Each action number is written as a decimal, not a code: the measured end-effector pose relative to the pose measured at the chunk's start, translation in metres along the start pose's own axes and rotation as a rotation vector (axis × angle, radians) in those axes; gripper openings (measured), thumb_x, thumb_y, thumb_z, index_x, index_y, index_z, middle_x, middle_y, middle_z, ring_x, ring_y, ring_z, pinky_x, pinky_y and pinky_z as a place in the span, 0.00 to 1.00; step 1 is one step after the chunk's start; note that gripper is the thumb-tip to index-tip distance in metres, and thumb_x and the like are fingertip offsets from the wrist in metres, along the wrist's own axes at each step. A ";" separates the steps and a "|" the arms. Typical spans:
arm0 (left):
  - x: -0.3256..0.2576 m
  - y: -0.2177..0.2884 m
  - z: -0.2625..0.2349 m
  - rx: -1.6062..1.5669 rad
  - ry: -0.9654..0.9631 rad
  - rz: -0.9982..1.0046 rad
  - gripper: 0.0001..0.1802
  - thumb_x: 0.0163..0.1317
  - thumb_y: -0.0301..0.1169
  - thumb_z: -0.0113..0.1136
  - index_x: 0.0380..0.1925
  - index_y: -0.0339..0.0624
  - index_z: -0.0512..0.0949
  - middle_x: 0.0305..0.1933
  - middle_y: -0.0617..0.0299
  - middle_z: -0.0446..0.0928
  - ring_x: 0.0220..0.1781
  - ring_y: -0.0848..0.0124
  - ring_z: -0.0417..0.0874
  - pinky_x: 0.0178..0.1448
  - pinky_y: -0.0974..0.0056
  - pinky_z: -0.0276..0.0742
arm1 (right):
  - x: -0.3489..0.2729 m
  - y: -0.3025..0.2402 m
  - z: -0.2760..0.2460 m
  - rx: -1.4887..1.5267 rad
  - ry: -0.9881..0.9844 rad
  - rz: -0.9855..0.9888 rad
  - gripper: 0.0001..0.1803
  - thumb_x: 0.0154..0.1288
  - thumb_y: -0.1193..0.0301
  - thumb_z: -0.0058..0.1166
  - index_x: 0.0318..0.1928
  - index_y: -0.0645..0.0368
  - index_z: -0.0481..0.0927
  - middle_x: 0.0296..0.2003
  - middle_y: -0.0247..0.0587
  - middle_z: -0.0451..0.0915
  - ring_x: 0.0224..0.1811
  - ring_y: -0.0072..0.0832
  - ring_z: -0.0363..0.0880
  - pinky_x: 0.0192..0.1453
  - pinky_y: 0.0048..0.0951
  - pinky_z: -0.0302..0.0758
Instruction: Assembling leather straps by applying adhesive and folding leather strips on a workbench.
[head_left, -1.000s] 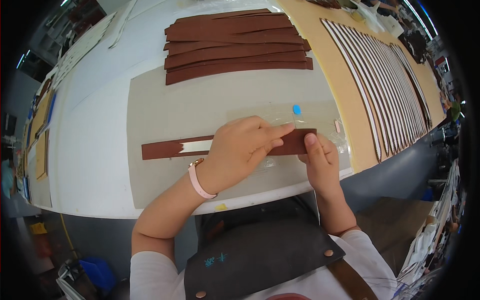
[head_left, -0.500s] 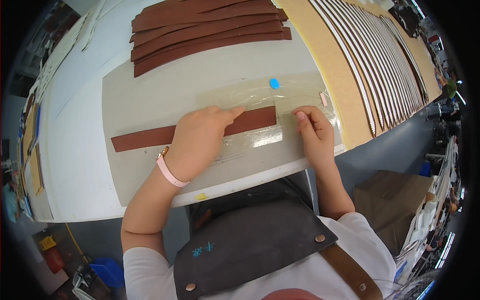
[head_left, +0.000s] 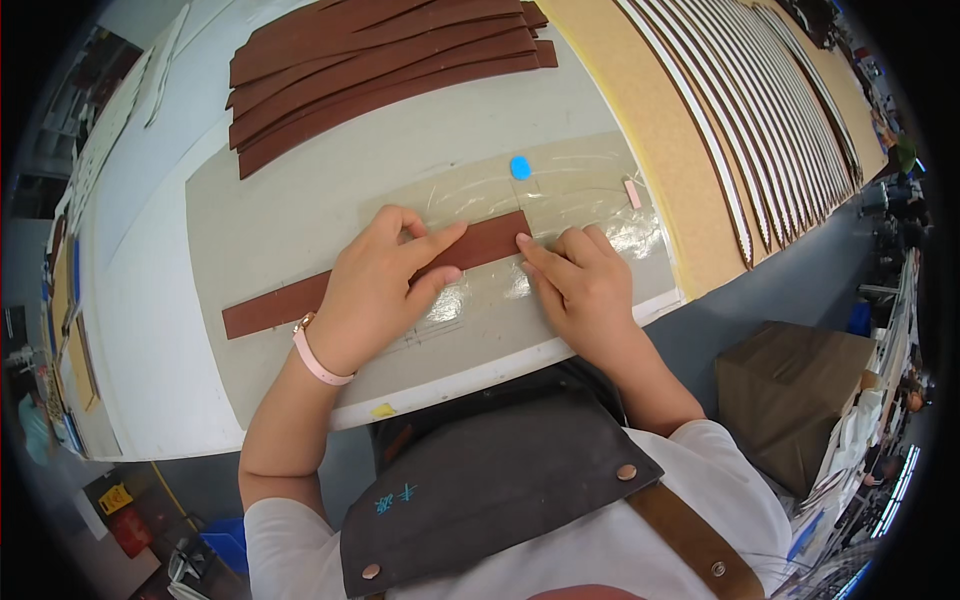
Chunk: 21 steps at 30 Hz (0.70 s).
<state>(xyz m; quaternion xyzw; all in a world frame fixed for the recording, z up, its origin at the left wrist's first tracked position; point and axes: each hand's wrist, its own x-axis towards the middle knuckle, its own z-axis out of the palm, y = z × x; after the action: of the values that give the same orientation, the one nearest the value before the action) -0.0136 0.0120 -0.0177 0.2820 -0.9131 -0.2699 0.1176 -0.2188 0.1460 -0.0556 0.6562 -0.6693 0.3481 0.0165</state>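
A reddish-brown leather-like strip (head_left: 490,240) lies slantwise on the grey board (head_left: 290,220), its right part over a clear sheet (head_left: 590,215). My left hand (head_left: 375,280) rests across the middle of the strip. Its index finger reaches along the far edge and its thumb is at the near edge, the two spread apart. At the strip's right end, the outstretched index fingertip of my right hand (head_left: 585,290) touches the corner; the thumb points down toward the sheet and the other fingers are bent. Neither hand grasps anything.
Beyond the strip lies a pile of similar brown strips (head_left: 390,75). A blue piece (head_left: 520,168) and a pink piece (head_left: 632,194) sit on the clear sheet. To the right, a tan board (head_left: 640,130) carries rows of narrow white-and-brown strips (head_left: 745,130). A brown box (head_left: 790,400) stands below.
My right hand has moved left and its index finger now touches the strip's end. The left thumb has spread away from the index finger. The whole view has shifted slightly.
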 end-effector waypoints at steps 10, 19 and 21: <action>-0.002 -0.003 0.001 0.054 -0.003 0.007 0.28 0.57 0.34 0.74 0.60 0.53 0.83 0.46 0.59 0.71 0.45 0.63 0.76 0.49 0.61 0.77 | 0.000 0.002 0.001 0.037 0.051 0.001 0.16 0.57 0.78 0.68 0.48 0.60 0.89 0.28 0.35 0.74 0.30 0.34 0.71 0.32 0.33 0.70; -0.002 -0.004 0.002 0.071 0.033 0.034 0.28 0.57 0.34 0.74 0.60 0.53 0.84 0.45 0.59 0.71 0.43 0.63 0.76 0.48 0.62 0.77 | 0.001 0.000 0.001 0.000 0.052 -0.025 0.15 0.58 0.77 0.69 0.48 0.60 0.89 0.27 0.35 0.73 0.29 0.33 0.71 0.32 0.33 0.70; -0.002 -0.003 0.002 0.075 0.035 0.037 0.27 0.57 0.34 0.74 0.60 0.53 0.84 0.45 0.59 0.71 0.43 0.63 0.76 0.48 0.62 0.77 | 0.000 0.000 0.000 -0.010 0.056 -0.026 0.15 0.58 0.76 0.69 0.48 0.60 0.89 0.26 0.35 0.73 0.29 0.33 0.71 0.32 0.33 0.70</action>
<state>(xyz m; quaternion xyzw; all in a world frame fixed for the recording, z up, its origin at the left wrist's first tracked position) -0.0115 0.0118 -0.0216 0.2742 -0.9253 -0.2284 0.1279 -0.2188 0.1457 -0.0556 0.6548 -0.6616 0.3628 0.0430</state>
